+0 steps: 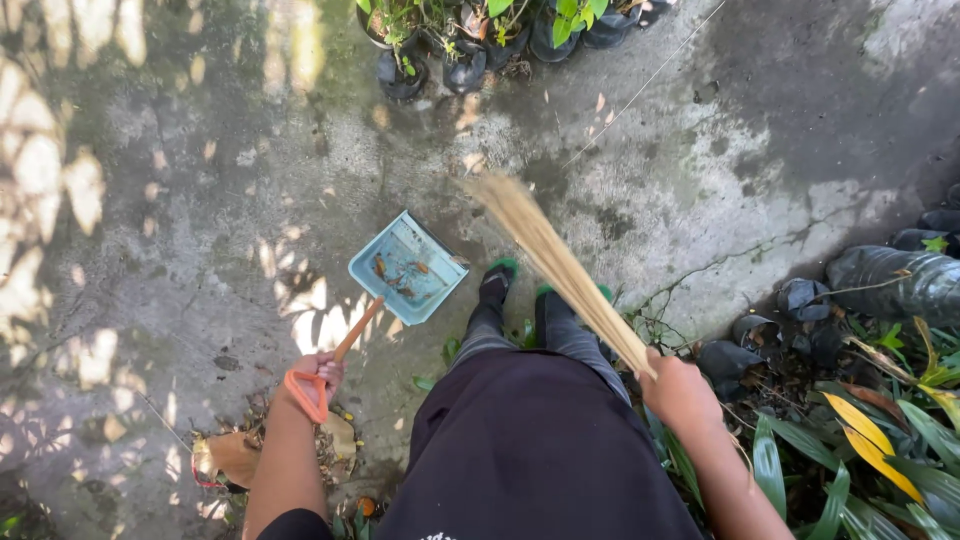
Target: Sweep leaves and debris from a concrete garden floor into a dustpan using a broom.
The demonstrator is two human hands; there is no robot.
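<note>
1. Dustpan (408,267): light blue, square, resting on the concrete ground (150,250) at frame centre, slightly left. A few brown and orange leaves (400,275) lie inside it.
2. Dustpan's long orange handle (340,350) runs down-left from the pan to the left hand (320,375), at lower left of centre. Left hand is wrapped around the handle near its looped end, so the pan sits up and right of that hand, a handle's length away.
3. Stick broom (555,265): pale straw bundle, motion-blurred, slanting from upper centre down to the right hand (680,392). Right hand is clenched around the bundle's lower end, right of centre.
4. Broom tip is up and right of the dustpan, apart from it; contact with the ground not clear.
5. Person's feet in dark socks with green sandals (500,270) stand just right of the dustpan, between pan and broom.
6. Pile of dry leaves (235,455) on the ground below the left forearm, lower left.
7. Potted plants in black bags (465,45) along the top edge; green and yellow foliage (860,430) at lower right.
</note>
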